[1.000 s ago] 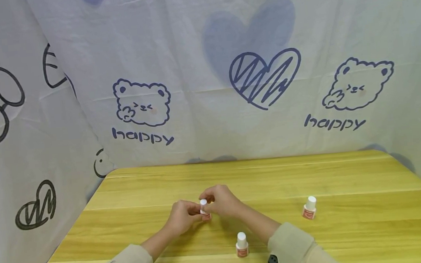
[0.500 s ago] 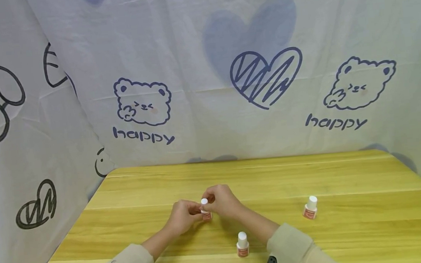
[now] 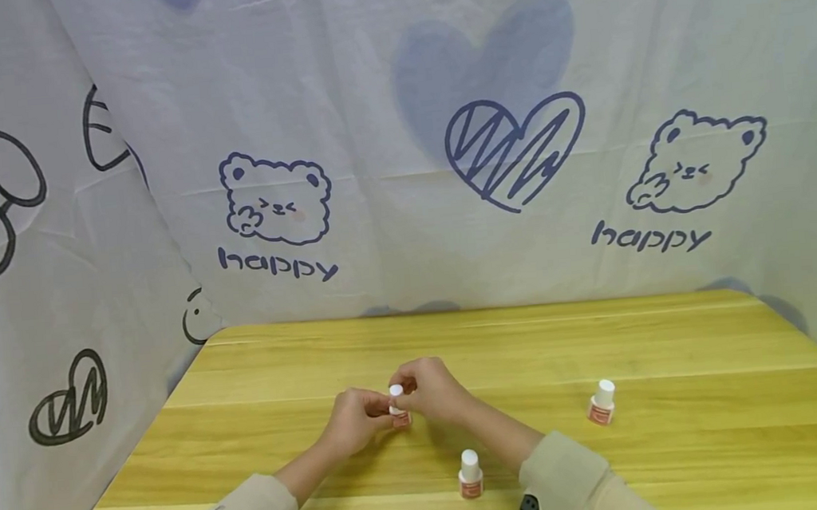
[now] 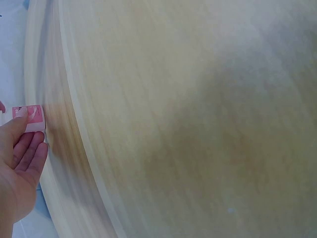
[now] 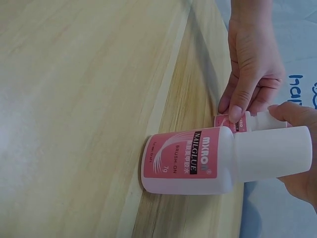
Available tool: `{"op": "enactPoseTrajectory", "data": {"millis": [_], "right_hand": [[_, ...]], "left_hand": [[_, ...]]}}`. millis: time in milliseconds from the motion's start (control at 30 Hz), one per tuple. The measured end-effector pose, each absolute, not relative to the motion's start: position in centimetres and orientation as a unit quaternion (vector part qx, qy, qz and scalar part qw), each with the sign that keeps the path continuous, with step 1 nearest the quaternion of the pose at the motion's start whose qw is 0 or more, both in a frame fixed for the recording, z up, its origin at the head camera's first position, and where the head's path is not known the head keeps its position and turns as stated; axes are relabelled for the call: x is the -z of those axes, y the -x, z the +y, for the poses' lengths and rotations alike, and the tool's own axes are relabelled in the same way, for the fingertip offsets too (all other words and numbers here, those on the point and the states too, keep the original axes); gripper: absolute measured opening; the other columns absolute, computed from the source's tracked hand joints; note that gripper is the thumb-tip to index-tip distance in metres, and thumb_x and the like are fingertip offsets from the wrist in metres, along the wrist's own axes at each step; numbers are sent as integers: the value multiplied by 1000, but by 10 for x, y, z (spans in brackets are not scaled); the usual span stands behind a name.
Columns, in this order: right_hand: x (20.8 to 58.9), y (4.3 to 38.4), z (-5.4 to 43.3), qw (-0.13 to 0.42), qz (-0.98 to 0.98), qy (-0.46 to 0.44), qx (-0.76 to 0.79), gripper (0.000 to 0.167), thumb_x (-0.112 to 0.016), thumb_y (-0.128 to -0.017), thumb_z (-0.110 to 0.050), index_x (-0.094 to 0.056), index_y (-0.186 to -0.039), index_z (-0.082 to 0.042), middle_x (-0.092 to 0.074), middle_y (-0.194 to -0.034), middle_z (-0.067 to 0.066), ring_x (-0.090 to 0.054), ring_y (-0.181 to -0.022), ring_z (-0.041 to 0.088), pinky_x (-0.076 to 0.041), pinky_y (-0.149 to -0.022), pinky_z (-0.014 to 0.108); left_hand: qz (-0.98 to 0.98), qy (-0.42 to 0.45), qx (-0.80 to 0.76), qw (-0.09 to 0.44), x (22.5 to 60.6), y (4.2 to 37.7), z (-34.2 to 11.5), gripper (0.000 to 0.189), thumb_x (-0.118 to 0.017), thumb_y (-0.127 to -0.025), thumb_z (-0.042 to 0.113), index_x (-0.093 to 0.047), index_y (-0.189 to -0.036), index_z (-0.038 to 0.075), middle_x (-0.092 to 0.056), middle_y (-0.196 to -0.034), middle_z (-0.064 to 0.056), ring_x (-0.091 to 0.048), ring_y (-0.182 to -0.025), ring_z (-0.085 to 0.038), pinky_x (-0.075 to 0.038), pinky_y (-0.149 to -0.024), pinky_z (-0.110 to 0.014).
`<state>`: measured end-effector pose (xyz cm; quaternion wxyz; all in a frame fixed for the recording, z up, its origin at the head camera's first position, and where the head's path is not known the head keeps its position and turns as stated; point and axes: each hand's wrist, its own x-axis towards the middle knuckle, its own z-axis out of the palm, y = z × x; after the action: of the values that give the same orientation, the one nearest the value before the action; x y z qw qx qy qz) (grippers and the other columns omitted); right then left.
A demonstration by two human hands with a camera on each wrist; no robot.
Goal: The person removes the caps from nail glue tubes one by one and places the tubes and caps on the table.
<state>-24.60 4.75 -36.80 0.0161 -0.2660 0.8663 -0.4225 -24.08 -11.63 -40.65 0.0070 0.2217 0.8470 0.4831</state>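
- Grips a glue bottle (image 3: 401, 420) by its label (image 5: 237, 123) with the left hand (image 3: 351, 421).
- Pinches its white cap (image 3: 396, 390) with the right hand (image 3: 429, 389).
- Holds it upright at the table (image 3: 287, 360), left of a nearer bottle (image 3: 471, 476) and a far-right bottle (image 3: 600, 404).

Behind a yellow wood-grain table (image 3: 713, 467) hangs creased white cloth (image 3: 393, 248) printed with blue hearts (image 3: 517, 150) and cartoon bears (image 3: 277, 197); a black-patterned white sheet (image 3: 116, 254) hangs at left.

Left hand (image 3: 354, 422) held bottle 1 (image 3: 402, 421), right hand (image 3: 431, 389) its cap (image 3: 396, 390); from it, bottle 2 (image 3: 601, 405) stood at 3 o'clock, bottle 3 (image 3: 471, 476) near 5.
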Motion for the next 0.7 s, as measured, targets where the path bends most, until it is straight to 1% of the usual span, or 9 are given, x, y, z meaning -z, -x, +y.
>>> {"op": "enactPoseTrajectory", "data": {"millis": [133,233,333,500,567,700], "right_hand": [[367,247,47,15,869,266,416,3,-68,-82,-1,-68,-84,1,-69,-80,9,-60,-72,10,-50,-62,17],[365,247,46,8,872,268,409,3,-67,-82,-2,-67,-82,1,-68,-78,8,-56,-69,9,-48,-60,16],[363,246,46,3,874,268,405,5,-66,-83,-1,-65,-80,2,-64,-71,6,-50,-63,8,-43,-54,15],[361,245,46,1,880,260,397,6,-65,-83,-2,-64,-81,3,-54,-60,3,-41,-54,7,-34,-46,14],[361,245,47,0,884,259,390,6,-66,-83,-3,-64,-82,2,-54,-60,2,-41,-53,6,-33,-45,13],[361,246,48,1,886,263,381,7,-68,-83,-5,-64,-80,1,-58,-61,4,-44,-54,6,-35,-46,13]], "left_hand": [[847,-225,-482,5,408,241,-116,15,-71,-78,5,-72,-90,-4,-72,-85,-18,-71,-77,-25,-56,-65,-20],[847,-228,-480,2,408,241,-117,15,-72,-78,6,-72,-90,-3,-72,-85,-17,-71,-77,-24,-56,-65,-19],[849,-227,-477,1,409,242,-117,14,-72,-78,7,-73,-89,-2,-72,-84,-16,-71,-77,-23,-56,-65,-18],[853,-222,-473,-3,409,242,-116,14,-73,-77,9,-73,-85,-2,-72,-81,-15,-71,-76,-22,-55,-64,-16],[854,-220,-470,-7,409,243,-116,14,-74,-77,10,-73,-84,-3,-72,-80,-15,-70,-75,-21,-55,-63,-16],[855,-220,-470,-10,410,244,-115,15,-74,-77,9,-73,-84,-3,-72,-80,-16,-70,-75,-22,-55,-63,-17]]}}
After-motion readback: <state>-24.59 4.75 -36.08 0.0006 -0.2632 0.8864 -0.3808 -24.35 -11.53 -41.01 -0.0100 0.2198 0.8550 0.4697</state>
